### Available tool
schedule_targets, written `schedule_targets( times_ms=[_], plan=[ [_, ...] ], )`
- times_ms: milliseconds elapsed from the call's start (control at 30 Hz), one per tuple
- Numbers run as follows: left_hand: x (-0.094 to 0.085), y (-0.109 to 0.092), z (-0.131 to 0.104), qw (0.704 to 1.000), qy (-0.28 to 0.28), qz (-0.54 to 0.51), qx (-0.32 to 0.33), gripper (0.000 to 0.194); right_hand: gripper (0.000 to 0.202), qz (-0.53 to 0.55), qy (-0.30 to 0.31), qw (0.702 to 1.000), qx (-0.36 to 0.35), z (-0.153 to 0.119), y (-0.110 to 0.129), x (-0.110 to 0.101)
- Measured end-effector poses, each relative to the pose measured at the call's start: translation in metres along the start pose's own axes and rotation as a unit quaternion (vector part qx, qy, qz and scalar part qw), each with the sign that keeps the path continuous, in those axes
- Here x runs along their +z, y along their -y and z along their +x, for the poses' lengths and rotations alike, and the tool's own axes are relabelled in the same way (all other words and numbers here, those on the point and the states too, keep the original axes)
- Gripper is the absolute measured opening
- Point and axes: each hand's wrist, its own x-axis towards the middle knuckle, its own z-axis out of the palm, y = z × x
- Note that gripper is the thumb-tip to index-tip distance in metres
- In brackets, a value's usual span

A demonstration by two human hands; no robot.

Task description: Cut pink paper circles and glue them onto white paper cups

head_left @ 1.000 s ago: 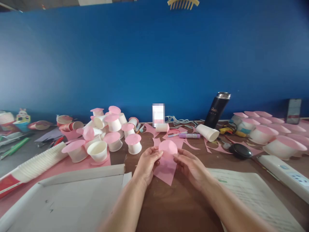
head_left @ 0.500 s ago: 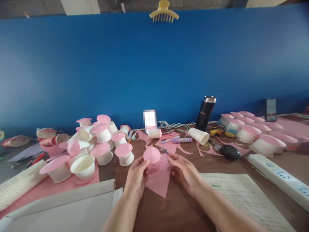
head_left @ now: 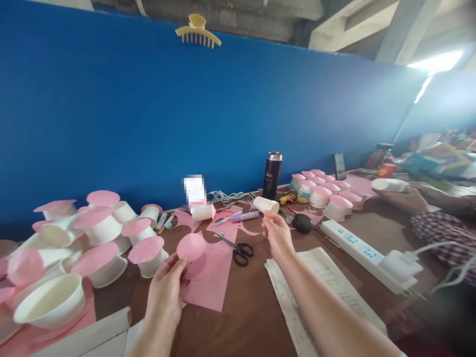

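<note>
My left hand [head_left: 169, 277] pinches the lower edge of a round pink paper disc [head_left: 191, 247] between thumb and fingers. Beneath the disc, a pink paper sheet [head_left: 210, 285] lies on the brown table. Black-handled scissors [head_left: 240, 252] rest with their blades over the sheet's upper edge. My right hand [head_left: 278, 233] is raised with loosely bent fingers and nothing visible in them. Its fingertips are close to a white paper cup [head_left: 265, 204] lying on its side; whether they touch it I cannot tell.
Paper cups topped with pink discs [head_left: 98, 225] crowd the left; more stand at the right [head_left: 336, 207]. Behind are a black flask [head_left: 272, 176], a purple marker [head_left: 244, 216] and pink scraps. A power strip [head_left: 357, 253] and papers [head_left: 327, 292] lie right. Another person's hand [head_left: 403, 201] holds a cup.
My right hand has let go of the scissors, now lying on the table, and moved near the lying cup. The disc stays in my left hand. The view has turned right.
</note>
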Motion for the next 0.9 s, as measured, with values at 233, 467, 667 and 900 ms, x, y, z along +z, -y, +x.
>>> schedule_targets(
  times_ms=[233,467,667,900],
  plan=[
    [-0.001,-0.003,-0.001,1.0,0.006,-0.019,0.009,0.042,0.054,-0.045,0.005,0.999,-0.021,0.02,-0.009,-0.009],
    [0.0,-0.001,0.005,0.999,0.028,-0.031,-0.007,0.029,0.049,-0.051,0.062,0.997,0.013,0.036,-0.02,-0.009],
    [-0.002,0.002,0.014,0.999,0.021,-0.038,-0.011,0.031,0.06,-0.06,0.075,0.995,0.012,0.032,-0.02,-0.005],
    [0.0,0.002,0.023,0.997,0.018,-0.067,0.03,0.026,0.061,-0.06,0.072,0.996,-0.001,0.011,-0.003,-0.001]
  ],
)
